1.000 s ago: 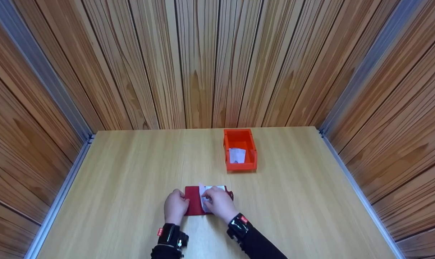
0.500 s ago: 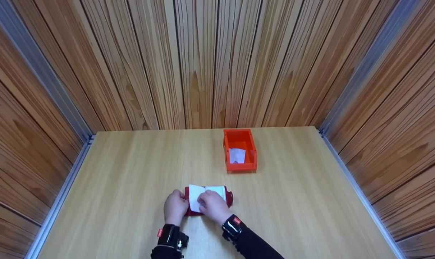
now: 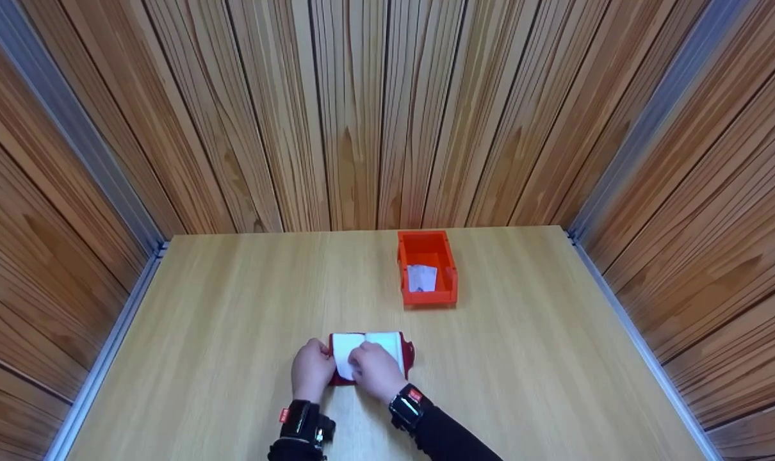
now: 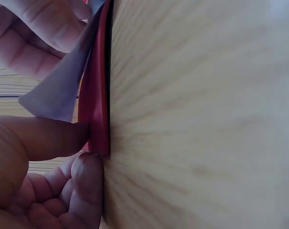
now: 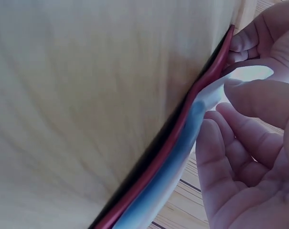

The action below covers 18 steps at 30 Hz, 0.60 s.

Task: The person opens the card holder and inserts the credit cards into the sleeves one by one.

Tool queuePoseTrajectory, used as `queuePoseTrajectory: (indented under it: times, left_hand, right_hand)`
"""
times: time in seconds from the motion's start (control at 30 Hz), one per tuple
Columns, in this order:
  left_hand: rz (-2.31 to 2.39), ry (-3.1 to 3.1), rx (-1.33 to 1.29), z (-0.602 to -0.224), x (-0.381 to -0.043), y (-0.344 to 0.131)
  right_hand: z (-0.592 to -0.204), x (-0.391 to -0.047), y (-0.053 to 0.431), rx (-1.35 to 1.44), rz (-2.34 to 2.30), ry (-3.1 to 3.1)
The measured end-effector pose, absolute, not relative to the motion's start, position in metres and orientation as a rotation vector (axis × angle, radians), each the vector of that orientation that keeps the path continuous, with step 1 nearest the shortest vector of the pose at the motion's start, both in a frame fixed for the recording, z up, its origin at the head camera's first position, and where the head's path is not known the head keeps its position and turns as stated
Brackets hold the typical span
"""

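An open notebook with a dark red cover (image 3: 344,382) and white pages (image 3: 391,342) lies near the front of the table. My left hand (image 3: 313,370) pinches the cover's left edge between thumb and fingers, as the left wrist view shows close up. My right hand (image 3: 378,369) is over the spread, with its fingers loosely curled. In the right wrist view, its thumb (image 5: 259,99) touches a page (image 5: 213,90) on the notebook's left side. That page's free corner (image 4: 41,101) stands up from the cover in the left wrist view.
An orange-red open bin (image 3: 428,298) stands at the back, right of centre, with a pale paper-like piece (image 3: 422,278) inside. Wooden walls (image 3: 352,115) rise behind and at both sides of the table (image 3: 246,307).
A page that stood upright near the notebook's middle has swung over to the left, covering most of the red left side. My right hand moved slightly left with it; my left hand stayed put.
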State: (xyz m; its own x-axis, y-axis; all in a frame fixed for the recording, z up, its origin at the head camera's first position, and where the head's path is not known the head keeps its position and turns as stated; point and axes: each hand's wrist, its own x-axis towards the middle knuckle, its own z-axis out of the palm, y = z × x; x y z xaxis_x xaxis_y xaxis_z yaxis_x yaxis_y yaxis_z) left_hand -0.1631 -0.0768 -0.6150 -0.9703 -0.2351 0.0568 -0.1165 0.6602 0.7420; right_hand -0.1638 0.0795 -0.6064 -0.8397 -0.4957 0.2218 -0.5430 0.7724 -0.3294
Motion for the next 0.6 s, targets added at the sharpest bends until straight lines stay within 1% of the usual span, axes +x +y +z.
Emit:
queuePoseTrajectory:
  times: [0.6]
  left_hand:
    - [-1.204,-2.794,0.307,-0.6124,-0.1639,-0.0788]
  right_hand:
    - [-0.6108,-0.1618,0.0744,0.813,0.476,-2.823]
